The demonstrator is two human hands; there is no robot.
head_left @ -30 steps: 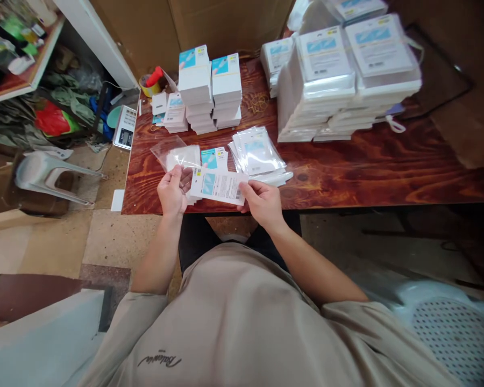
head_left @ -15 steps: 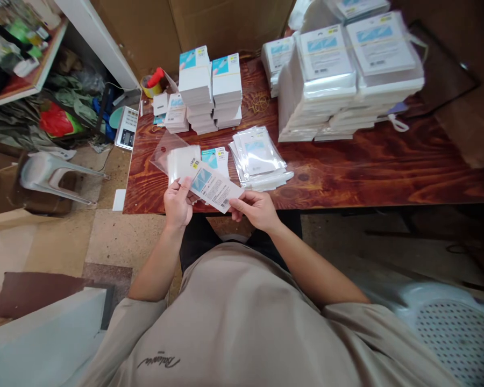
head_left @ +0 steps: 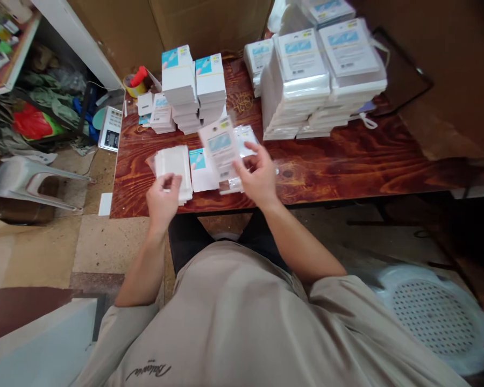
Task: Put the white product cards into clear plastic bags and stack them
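Note:
My right hand (head_left: 258,174) grips the lower right edge of a bagged card (head_left: 221,148) between thumb and fingers. This card has a blue picture and small print, is blurred by motion, and is tilted over a pile of bagged cards (head_left: 248,134). My left hand (head_left: 162,201) is closed at the near edge of a stack of clear plastic bags (head_left: 173,161); what its fingertips pinch, if anything, is too small to tell. Between the two piles lie loose printed cards (head_left: 204,174), blue at the top.
Tall stacks of cards (head_left: 179,80) stand at the back left of the wooden table (head_left: 339,166), with rubber bands (head_left: 244,102) beside them. Large piles of bagged cards (head_left: 296,88) rise at the back right. A tape roll (head_left: 133,86) is at the left corner. A plastic stool (head_left: 431,317) stands right.
My right hand has carried the bagged card up and right toward the bagged pile. My left hand has let go of it and moved to the bag stack. The view has shifted.

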